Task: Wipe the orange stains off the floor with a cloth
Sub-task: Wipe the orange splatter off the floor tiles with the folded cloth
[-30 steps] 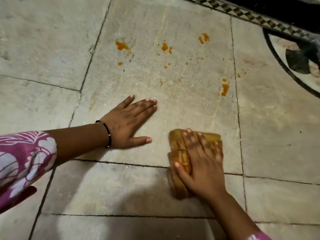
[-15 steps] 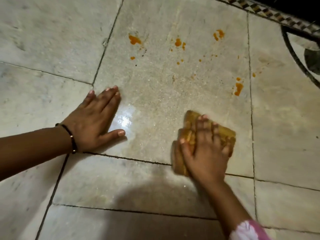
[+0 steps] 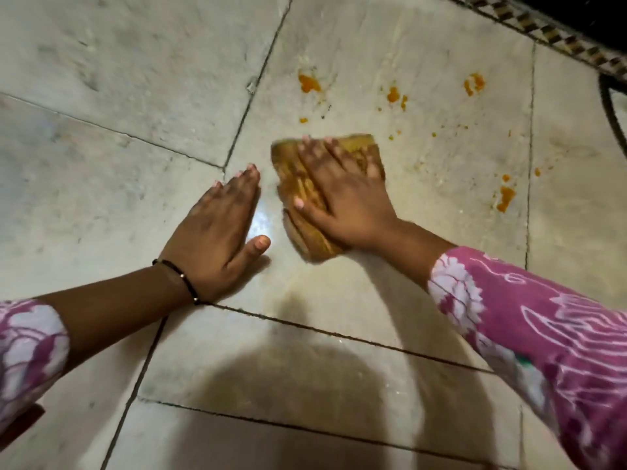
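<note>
A folded yellow-brown cloth lies on the pale stone floor. My right hand presses flat on it with straight, spread fingers. My left hand rests flat on the floor just left of the cloth, palm down, with a black bracelet at the wrist. Beyond the cloth are several orange stains: a blotch at upper left, a pair in the middle, one further right, and a streak at the right. Small orange specks lie between them.
Dark grout lines cross the floor tiles. A patterned dark border runs along the upper right, with a dark curved inlay line at the right edge. My shadow covers the lower tiles. A wet shine sits between my hands.
My right hand has pushed the cloth forward and to the left, closer to the orange stains and to my left hand. My left hand stays flat on the floor.
</note>
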Demonstrator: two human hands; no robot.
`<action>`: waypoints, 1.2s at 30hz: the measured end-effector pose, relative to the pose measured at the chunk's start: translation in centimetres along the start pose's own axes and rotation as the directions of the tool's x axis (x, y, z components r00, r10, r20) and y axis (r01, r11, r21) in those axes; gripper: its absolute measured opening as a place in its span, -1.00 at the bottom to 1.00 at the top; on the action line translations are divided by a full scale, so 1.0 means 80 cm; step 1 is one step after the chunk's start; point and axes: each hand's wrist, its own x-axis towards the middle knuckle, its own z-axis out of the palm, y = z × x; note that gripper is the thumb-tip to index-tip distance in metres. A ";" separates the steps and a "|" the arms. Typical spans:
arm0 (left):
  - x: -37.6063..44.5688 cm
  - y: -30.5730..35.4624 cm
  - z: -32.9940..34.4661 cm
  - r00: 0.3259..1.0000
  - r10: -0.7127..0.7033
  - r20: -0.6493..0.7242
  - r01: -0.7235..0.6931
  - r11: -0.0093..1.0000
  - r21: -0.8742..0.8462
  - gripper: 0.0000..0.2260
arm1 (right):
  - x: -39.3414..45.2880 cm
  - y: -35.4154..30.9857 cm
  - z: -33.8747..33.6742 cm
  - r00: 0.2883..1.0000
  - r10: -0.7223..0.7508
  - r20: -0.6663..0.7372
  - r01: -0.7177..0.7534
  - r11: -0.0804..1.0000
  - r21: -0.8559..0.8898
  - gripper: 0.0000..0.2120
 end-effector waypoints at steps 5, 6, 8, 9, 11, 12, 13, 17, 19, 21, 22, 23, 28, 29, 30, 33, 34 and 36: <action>0.001 0.000 -0.001 0.999 -0.008 0.051 0.004 0.998 0.066 -0.29 | -0.150 0.064 0.014 0.923 -0.356 0.144 0.374 0.919 -0.123 -0.27; 0.000 0.002 0.000 0.998 -0.014 0.061 0.008 0.995 0.099 -0.29 | -0.175 0.094 0.012 0.895 -0.407 0.181 0.430 0.896 -0.111 -0.27; 0.000 0.004 0.003 0.996 -0.029 0.086 0.012 0.982 0.189 -0.28 | -0.190 0.152 0.006 0.895 -0.407 0.185 0.427 0.900 -0.085 -0.26; 0.000 0.005 0.003 0.994 -0.038 0.106 0.013 0.974 0.227 -0.26 | -0.182 0.170 0.006 0.933 -0.331 0.141 0.344 0.935 -0.083 -0.26; 0.003 0.010 0.000 0.984 -0.048 0.172 -0.001 0.962 0.272 -0.19 | -0.150 0.179 0.004 1.000 -0.024 -0.018 0.023 0.998 -0.055 -0.25; 0.003 0.013 -0.002 0.977 -0.070 0.199 0.008 0.955 0.296 -0.15 | -0.129 0.173 0.005 0.987 0.133 -0.088 -0.136 0.990 -0.036 -0.25; 0.004 0.019 -0.005 0.971 -0.099 0.219 0.022 0.945 0.326 -0.10 | -0.111 0.162 0.006 0.960 0.248 -0.126 -0.252 0.968 -0.013 -0.25; 0.024 0.058 -0.012 0.921 -0.270 0.280 0.170 0.927 0.334 0.14 | -0.097 0.104 0.008 0.999 0.022 -0.041 -0.023 0.999 -0.027 -0.20; 0.039 0.083 -0.016 0.899 -0.342 0.274 0.288 0.932 0.220 0.19 | -0.134 0.098 0.013 0.959 -0.281 0.037 0.283 0.951 -0.126 -0.24; 0.047 0.112 -0.017 0.903 -0.302 0.306 0.272 0.952 0.138 0.19 | -0.181 0.127 0.012 0.867 -0.483 0.124 0.497 0.856 -0.145 -0.27; 0.048 0.125 -0.016 0.911 -0.250 0.329 0.213 0.967 0.142 0.17 | -0.202 0.154 0.011 0.825 -0.542 0.158 0.562 0.817 -0.130 -0.28; 0.048 0.137 -0.013 0.909 -0.189 0.372 0.134 0.977 0.168 0.15 | -0.222 0.186 0.008 0.798 -0.571 0.190 0.596 0.794 -0.117 -0.28; 0.049 0.188 0.006 0.771 -0.004 0.636 -0.254 0.914 0.315 -0.12 | -0.235 0.335 -0.037 0.818 -0.335 0.468 0.447 0.882 -0.149 -0.19; 0.057 0.198 0.006 0.757 -0.022 0.654 -0.262 0.906 0.334 -0.16 | -0.218 0.352 -0.046 0.834 -0.242 0.496 0.369 0.913 -0.174 -0.20; 0.065 0.203 0.009 0.753 -0.033 0.657 -0.264 0.900 0.347 -0.17 | -0.200 0.359 -0.052 0.830 -0.115 0.545 0.263 0.943 -0.202 -0.21; 0.106 0.208 0.020 0.828 -0.059 0.558 -0.210 0.889 0.407 -0.15 | -0.138 0.336 -0.060 0.838 0.078 0.539 0.025 0.983 -0.182 -0.14; 0.119 0.208 0.025 0.856 -0.069 0.512 -0.173 0.895 0.411 -0.14 | -0.127 0.315 -0.056 0.858 0.089 0.506 -0.014 0.989 -0.150 -0.14; 0.143 0.222 0.047 0.902 -0.151 0.404 -0.012 0.927 0.374 -0.15 | -0.133 0.287 -0.043 0.912 0.046 0.407 0.006 0.992 -0.124 -0.14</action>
